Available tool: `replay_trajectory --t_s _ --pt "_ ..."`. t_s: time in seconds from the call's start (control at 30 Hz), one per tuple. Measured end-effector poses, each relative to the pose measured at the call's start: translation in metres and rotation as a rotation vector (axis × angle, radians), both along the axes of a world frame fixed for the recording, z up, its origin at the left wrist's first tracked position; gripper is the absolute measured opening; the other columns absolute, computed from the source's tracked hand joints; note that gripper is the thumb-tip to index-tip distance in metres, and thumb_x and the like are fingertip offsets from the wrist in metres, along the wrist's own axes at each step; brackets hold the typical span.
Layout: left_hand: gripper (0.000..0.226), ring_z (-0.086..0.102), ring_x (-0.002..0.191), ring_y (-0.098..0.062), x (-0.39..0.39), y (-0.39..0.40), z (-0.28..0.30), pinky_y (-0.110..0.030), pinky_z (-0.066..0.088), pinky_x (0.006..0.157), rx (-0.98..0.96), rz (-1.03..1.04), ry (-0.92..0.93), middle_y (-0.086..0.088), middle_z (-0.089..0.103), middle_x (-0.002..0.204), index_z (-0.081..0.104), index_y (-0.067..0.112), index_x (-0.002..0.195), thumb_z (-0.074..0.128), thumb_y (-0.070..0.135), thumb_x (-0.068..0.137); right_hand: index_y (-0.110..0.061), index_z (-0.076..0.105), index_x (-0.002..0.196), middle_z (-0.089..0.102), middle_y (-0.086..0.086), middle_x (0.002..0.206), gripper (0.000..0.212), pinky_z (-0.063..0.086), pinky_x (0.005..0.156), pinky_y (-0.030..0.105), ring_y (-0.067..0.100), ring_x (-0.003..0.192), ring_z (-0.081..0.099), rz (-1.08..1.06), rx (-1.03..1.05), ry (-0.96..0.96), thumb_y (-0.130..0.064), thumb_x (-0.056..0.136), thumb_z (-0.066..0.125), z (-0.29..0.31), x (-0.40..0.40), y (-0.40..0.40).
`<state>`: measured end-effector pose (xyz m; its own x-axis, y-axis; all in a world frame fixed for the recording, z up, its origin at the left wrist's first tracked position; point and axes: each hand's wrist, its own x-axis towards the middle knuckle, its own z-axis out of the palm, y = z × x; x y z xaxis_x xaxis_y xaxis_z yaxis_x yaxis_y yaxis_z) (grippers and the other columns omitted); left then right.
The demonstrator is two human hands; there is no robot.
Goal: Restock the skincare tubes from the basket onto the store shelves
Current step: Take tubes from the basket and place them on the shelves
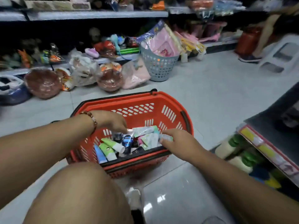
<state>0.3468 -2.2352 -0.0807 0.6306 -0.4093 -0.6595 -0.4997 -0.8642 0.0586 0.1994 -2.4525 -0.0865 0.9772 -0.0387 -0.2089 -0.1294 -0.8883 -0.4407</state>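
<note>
Red plastic is filling the middle of my view: the basket [137, 110] is sitting on the pale tiled floor [202, 94] just past my bare knee [77, 191], and both my hands are reaching into it. My left hand [111, 121], with a beaded bracelet [90, 118] at the wrist, is pinching its fingertips on the crimped end of a pale mint-and-white tube [142, 130] lying at the top of the heap. My right hand [176, 140] is curling around another small pale tube [165, 137] at the basket's right edge, fingers closing on it.

The skincare tubes [123, 145] are all lying loose in the bottom of the basket: green-and-white ones [111, 145] toward the left, a light blue one [97, 152] beside them, a dark blue one [127, 142] in the middle, pink and mint ones on the right.

To my right, a low shelf [265, 147] is holding cream bottles with green caps [237, 143]. Across the aisle, a grey perforated basket [158, 65] of pink packets is standing on the floor, near bagged bowls [43, 83] and toys.
</note>
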Motion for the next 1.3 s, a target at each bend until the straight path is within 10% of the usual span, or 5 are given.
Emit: replay_trajectory --t_s 0.33,0.5,0.8,1.17,1.3 --pt "0.055 0.052 0.115 -0.028 0.053 0.010 -0.135 -0.040 0.048 0.090 0.095 -0.090 -0.339 -0.009 0.051 0.130 0.041 0.023 0.140 0.056 0.027 0.088 -0.017 0.034 0.150 0.036 0.006 0.155 0.067 0.034 0.110 0.033 0.024 0.139 0.037 0.355 -0.302 0.522 -0.039 0.092 0.059 -0.129 0.158 0.016" --pt "0.046 0.054 0.114 -0.027 0.079 0.002 -0.165 -0.039 0.042 0.095 0.195 -0.168 -0.434 -0.008 0.057 0.123 0.045 0.016 0.133 0.059 0.017 0.089 -0.018 0.052 0.131 0.059 0.007 0.128 0.053 0.046 0.087 0.031 0.023 0.110 0.057 0.508 -0.256 0.576 -0.036 0.084 0.066 -0.182 0.186 0.036" --pt "0.011 0.049 0.067 -0.009 0.094 0.045 -0.176 -0.027 0.032 0.051 -0.283 0.391 -0.163 0.003 0.056 0.082 0.054 0.019 0.088 0.064 0.022 0.086 -0.012 0.054 0.124 0.060 0.008 0.117 0.058 0.049 0.083 0.036 0.026 0.106 0.059 0.835 -0.530 0.476 -0.034 0.076 0.079 -0.221 0.179 0.063" --pt "0.017 0.063 0.059 -0.009 0.070 0.054 -0.102 -0.017 0.048 0.051 -0.987 0.977 0.286 -0.004 0.074 0.083 0.070 0.014 0.104 0.071 0.018 0.088 -0.006 0.068 0.097 0.067 0.006 0.090 0.032 0.053 0.071 0.031 0.023 0.078 0.063 0.613 -0.326 0.746 -0.028 0.076 0.074 -0.160 0.159 0.055" --pt "0.019 0.068 0.082 -0.018 0.061 0.040 -0.054 -0.035 0.057 0.074 -1.256 1.186 0.479 -0.004 0.072 0.088 0.067 0.018 0.098 0.070 0.028 0.083 -0.012 0.070 0.104 0.069 0.001 0.090 0.030 0.047 0.065 0.026 0.017 0.077 0.062 0.388 -0.067 0.679 -0.030 0.081 0.071 -0.070 0.141 0.010"
